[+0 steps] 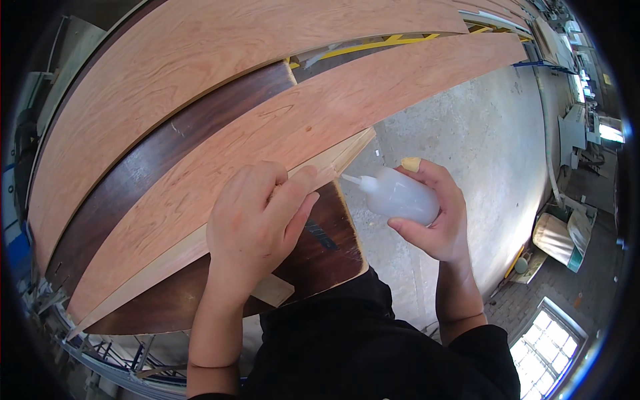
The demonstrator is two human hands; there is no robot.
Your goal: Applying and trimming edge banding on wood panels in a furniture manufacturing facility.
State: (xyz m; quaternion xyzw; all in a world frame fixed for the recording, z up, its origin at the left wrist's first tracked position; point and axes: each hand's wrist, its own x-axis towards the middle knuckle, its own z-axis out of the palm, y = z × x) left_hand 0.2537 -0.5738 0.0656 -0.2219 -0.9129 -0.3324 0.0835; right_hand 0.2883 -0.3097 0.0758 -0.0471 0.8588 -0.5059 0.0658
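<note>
My left hand [257,223] presses down on the near end of a long light reddish wood veneer strip [280,140], its fingers curled over a pale wooden edge strip [337,160]. Under them lies a dark brown board [320,250]. My right hand [430,210] grips a translucent white squeeze bottle [400,197] lying sideways, its nozzle pointing left at the end of the pale strip. A yellowish wrap covers one fingertip [411,163] of that hand.
More light veneer sheets [220,47] and a dark one [173,153] lie side by side across the bench. Grey concrete floor [480,147] spreads to the right. Machines and clutter stand at the far right, a window [550,340] at lower right.
</note>
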